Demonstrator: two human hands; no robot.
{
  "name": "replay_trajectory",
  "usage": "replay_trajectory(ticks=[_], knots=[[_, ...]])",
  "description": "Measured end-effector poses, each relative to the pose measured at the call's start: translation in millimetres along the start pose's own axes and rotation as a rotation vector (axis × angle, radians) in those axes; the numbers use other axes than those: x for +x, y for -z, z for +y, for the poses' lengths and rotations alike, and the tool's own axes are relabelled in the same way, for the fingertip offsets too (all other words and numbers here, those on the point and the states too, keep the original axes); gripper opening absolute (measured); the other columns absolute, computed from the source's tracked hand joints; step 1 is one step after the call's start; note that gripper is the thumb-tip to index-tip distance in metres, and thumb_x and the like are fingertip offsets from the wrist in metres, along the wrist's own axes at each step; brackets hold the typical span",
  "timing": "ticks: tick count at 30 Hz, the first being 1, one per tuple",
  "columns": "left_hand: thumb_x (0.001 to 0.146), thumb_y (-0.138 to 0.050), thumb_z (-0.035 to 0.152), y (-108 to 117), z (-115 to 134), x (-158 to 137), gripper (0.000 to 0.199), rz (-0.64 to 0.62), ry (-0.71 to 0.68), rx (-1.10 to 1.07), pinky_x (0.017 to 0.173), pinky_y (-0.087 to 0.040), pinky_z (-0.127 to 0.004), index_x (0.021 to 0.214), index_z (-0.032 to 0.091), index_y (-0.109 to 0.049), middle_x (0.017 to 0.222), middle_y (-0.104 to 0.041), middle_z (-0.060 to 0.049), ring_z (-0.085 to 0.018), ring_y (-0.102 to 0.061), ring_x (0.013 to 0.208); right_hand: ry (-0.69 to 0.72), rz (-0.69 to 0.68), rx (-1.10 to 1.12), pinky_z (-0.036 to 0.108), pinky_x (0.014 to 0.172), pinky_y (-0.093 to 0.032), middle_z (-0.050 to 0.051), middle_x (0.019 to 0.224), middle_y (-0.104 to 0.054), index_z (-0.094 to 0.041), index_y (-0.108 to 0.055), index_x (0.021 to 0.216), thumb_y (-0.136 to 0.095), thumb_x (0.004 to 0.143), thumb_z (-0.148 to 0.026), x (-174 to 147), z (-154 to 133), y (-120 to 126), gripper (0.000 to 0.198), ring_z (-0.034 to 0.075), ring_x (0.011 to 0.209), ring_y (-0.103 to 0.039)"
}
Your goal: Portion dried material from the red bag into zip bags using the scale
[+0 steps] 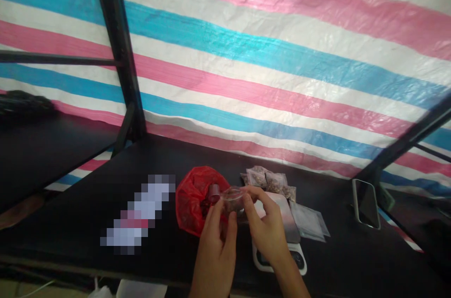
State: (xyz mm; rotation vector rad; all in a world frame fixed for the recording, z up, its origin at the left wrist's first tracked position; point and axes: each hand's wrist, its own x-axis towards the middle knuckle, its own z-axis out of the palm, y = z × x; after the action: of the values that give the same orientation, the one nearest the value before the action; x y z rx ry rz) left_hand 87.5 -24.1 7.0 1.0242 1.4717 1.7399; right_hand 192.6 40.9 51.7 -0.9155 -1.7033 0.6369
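Head | left hand [217, 232], right hand [266, 225]: grip pinching clear, round-mouthed, perhaps plastic bag [233, 201]

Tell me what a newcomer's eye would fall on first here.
Most likely the pink, blue and white striped sheet behind the black table. Next, the bright red bag, open on the table left of the scale, and the small clear bag held between left hand and right hand in the foreground.

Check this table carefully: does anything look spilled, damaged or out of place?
Nothing looks plainly spilled or damaged. The one oddity is a pixelated patch over the black table, left of the red bag: it hides whatever lies there.
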Motion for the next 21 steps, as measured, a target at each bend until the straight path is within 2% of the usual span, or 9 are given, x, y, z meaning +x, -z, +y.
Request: replay_trajectory(ticks=[2,3,7,9,12,17,21], knots=[[0.103,-0.059,0.048,4,-1,0,0.037,-0.02,-0.144,0.165,0.096,-0.063,-0.041,0.129,0.026,-0.073,0.121,-0.077,-0.011,-0.027,-0.076,0.114,0.042,0.037,0.015,0.03,0.075,-0.058,0.003,0.088,-0.08,-0.024,-0.08,0.096,-0.065,0.1,-0.029,-2,-1,8,0.016,0.019,0.08,-0.072],[0.105,-0.056,0.046,5,-2,1,0.035,-0.039,-0.192,0.239,0.098,-0.062,-0.041,0.131,0.028,-0.072,0.126,-0.075,-0.01,-0.027,-0.075,0.118,0.063,0.034,0.024,0.029,0.076,-0.058,0.003,0.089,-0.08,-0.025,-0.08,0.096,-0.065,0.1,-0.028,-4,-1,12,0.016,0.019,0.082,-0.073],[0.107,-0.053,0.045,5,-5,4,0.04,-0.073,-0.378,0.411,0.085,-0.065,-0.034,0.141,0.03,-0.068,0.128,-0.072,-0.01,-0.025,-0.076,0.113,0.089,0.003,0.041,0.032,0.082,-0.058,0.004,0.095,-0.081,-0.026,-0.082,0.097,-0.065,0.101,-0.026,-10,0,32,0.017,0.021,0.089,-0.074],[0.107,-0.054,0.046,0,-6,4,0.044,-0.108,-0.428,0.456,0.082,-0.065,-0.034,0.146,0.031,-0.065,0.127,-0.072,-0.009,-0.024,-0.076,0.11,0.042,0.067,0.008,0.033,0.079,-0.056,0.003,0.088,-0.079,-0.025,-0.08,0.091,-0.064,0.103,-0.029,-13,7,45,0.02,0.021,0.084,-0.072],[0.106,-0.054,0.049,-11,-7,3,0.048,-0.14,-0.424,0.48,0.073,-0.063,-0.033,0.149,0.03,-0.062,0.122,-0.072,-0.009,-0.024,-0.076,0.1,-0.07,0.222,-0.109,0.037,0.08,-0.053,0.004,0.083,-0.075,-0.025,-0.079,0.085,-0.063,0.103,-0.037,-15,29,68,0.027,0.023,0.082,-0.066],[0.105,-0.054,0.053,-28,-10,1,0.042,-0.167,-0.435,0.472,0.06,-0.059,-0.03,0.135,0.029,-0.07,0.109,-0.071,-0.006,-0.019,-0.07,0.077,-0.178,0.352,-0.403,0.048,0.097,-0.047,0.011,0.097,-0.072,-0.025,-0.083,0.082,-0.068,0.098,-0.045,-20,77,98,0.03,0.03,0.099,-0.061],[0.105,-0.056,0.047,-35,-13,3,0.031,-0.179,-0.563,0.502,0.062,-0.058,-0.029,0.126,0.028,-0.071,0.108,-0.07,-0.004,-0.016,-0.067,0.07,-0.188,0.365,-0.523,0.048,0.1,-0.044,0.011,0.107,-0.07,-0.029,-0.086,0.097,-0.07,0.1,-0.043,-22,91,107,0.022,0.03,0.104,-0.058]])
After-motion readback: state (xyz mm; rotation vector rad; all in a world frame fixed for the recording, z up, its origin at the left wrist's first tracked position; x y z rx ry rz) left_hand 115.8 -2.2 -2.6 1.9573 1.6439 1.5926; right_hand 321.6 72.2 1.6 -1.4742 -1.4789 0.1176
